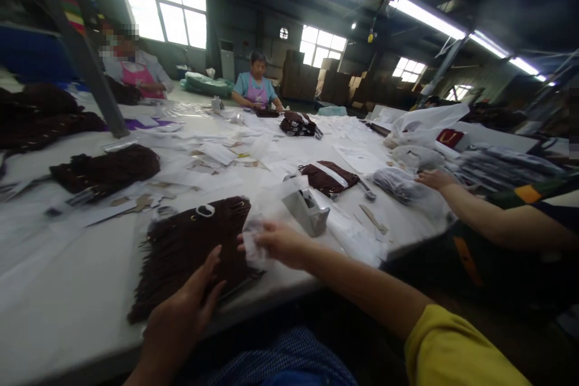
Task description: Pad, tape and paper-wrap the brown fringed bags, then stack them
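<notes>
A dark brown fringed item (194,247), bag-like, with gold eyelets and a pale oval ring (205,210) near its top edge, lies flat on the white table (90,289) in front of me. My left hand (185,304) is at its near edge, fingers stretched out and apart, holding nothing. Just right of the item, my right hand (283,244) pinches a crumpled sheet of thin white paper (256,247). A grey tape dispenser (307,211) stands beyond my right wrist.
Other brown fringed items (108,169) and a banded brown bundle (328,177) lie about among loose papers and plastic. A co-worker's arm (479,211) reaches in from the right toward plastic-wrapped goods (398,184). Two people work across the table. A metal post (90,54) rises at left.
</notes>
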